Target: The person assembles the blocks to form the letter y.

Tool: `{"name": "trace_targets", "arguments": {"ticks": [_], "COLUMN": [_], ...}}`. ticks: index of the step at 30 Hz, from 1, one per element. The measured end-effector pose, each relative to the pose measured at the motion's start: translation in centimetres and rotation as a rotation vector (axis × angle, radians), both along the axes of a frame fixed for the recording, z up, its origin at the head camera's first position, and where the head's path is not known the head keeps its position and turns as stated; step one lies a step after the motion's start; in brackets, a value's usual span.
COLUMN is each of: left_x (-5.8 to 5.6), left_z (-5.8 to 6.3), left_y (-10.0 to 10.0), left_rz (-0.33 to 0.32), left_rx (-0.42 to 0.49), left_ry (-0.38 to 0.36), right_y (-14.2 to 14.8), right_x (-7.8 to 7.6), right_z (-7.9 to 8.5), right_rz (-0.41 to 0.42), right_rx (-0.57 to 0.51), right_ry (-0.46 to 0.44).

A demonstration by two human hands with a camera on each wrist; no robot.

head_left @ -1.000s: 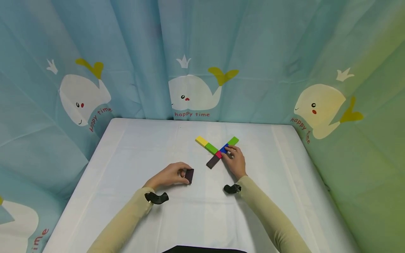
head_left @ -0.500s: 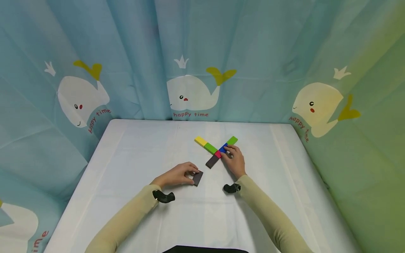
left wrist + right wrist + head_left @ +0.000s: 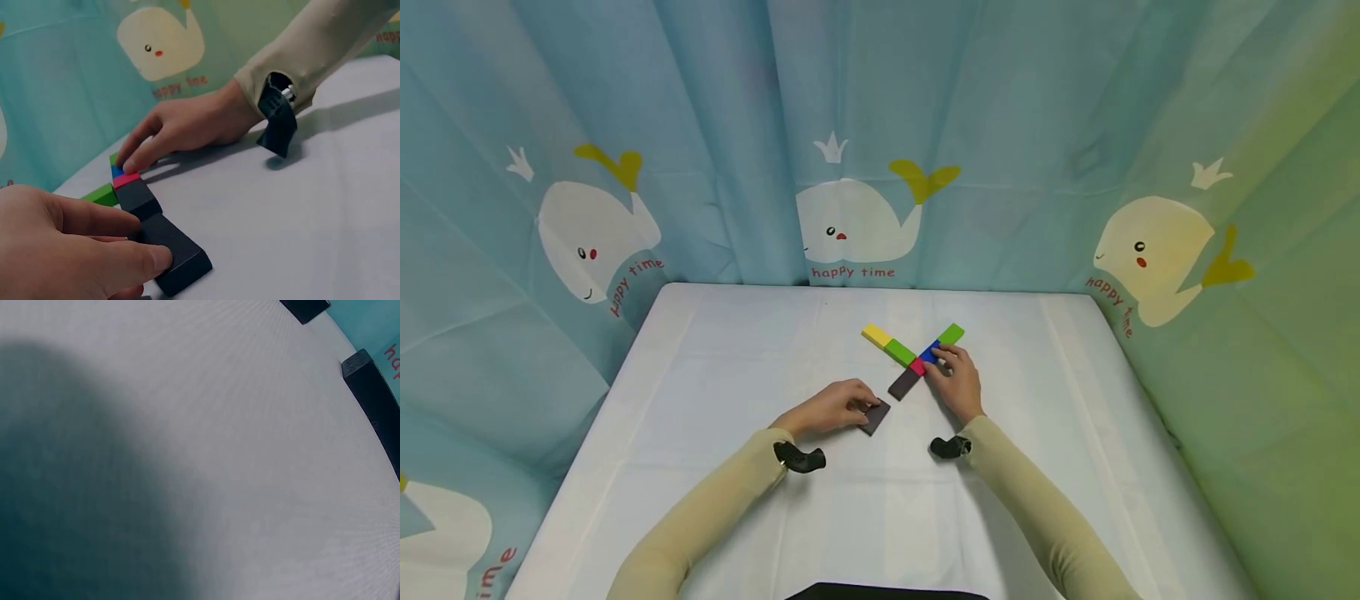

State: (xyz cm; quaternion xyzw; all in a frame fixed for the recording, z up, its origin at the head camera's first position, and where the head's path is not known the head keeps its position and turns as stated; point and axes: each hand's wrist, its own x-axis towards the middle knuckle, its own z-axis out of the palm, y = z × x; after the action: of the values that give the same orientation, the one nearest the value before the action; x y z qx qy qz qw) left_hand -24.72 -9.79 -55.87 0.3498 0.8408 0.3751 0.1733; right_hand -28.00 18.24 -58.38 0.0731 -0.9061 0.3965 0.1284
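A dark block [image 3: 875,417] is pinched between the thumb and fingers of my left hand [image 3: 829,408], low over the table. In the left wrist view this held block [image 3: 178,253] overlaps the end of another dark block [image 3: 137,199]. That second dark block [image 3: 904,383] ends a diagonal row with a red block [image 3: 917,366], a blue block [image 3: 928,355] and a light green block [image 3: 952,333]. My right hand [image 3: 957,385] has fingertips and thumb on the blue block, close beside the red one. In the right wrist view my right hand is hidden.
From the red block, a second arm runs back left with a green block [image 3: 900,352] and a yellow block [image 3: 876,335]. All lie on a white-covered table [image 3: 760,350]. A whale-print curtain [image 3: 1037,125] hangs around its back and sides.
My left hand has moved right with the dark block, bringing it close to the near end of the row and turning it flatter. My right hand stays on the blue block.
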Motion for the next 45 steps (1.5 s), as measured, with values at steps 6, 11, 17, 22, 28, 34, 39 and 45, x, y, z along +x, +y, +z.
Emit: {"name": "trace_targets", "arguments": {"ticks": [6,11,17,22,28,34,39,45], "left_x": [-0.6,-0.6,-0.7,-1.1,-1.5,-1.8,-1.8,-1.9], "left_z": [0.3,0.5,0.7,0.9,0.5,0.5,0.8,1.0], "left_y": [0.5,0.9,1.3,1.5,1.8,2.0,2.3,2.4], "left_rz": [0.004,0.011,0.013,0.016,0.0,-0.008,0.001,0.005], "left_rx": [-0.017,-0.021,-0.039,-0.036,-0.037,-0.049,-0.058,-0.071], "left_ry": [-0.009,-0.026,-0.001,-0.008,0.009,0.007,-0.009,-0.009], "right_y": [0.0,0.0,0.1,0.1,0.1,0.2,0.3,0.1], "right_x": [0.0,-0.2,-0.3,-0.3,-0.2,-0.3,-0.4,-0.1], "right_z": [0.0,-0.2,-0.4,-0.4,-0.4,-0.5,-0.4,-0.1], "right_rz": [-0.003,0.005,0.004,0.005,0.005,0.001,-0.002,-0.001], "right_rx": [-0.008,0.002,-0.004,-0.001,-0.007,0.001,-0.001,-0.004], "right_ry": [0.014,0.042,0.043,0.05,0.049,0.05,0.029,0.019]}}
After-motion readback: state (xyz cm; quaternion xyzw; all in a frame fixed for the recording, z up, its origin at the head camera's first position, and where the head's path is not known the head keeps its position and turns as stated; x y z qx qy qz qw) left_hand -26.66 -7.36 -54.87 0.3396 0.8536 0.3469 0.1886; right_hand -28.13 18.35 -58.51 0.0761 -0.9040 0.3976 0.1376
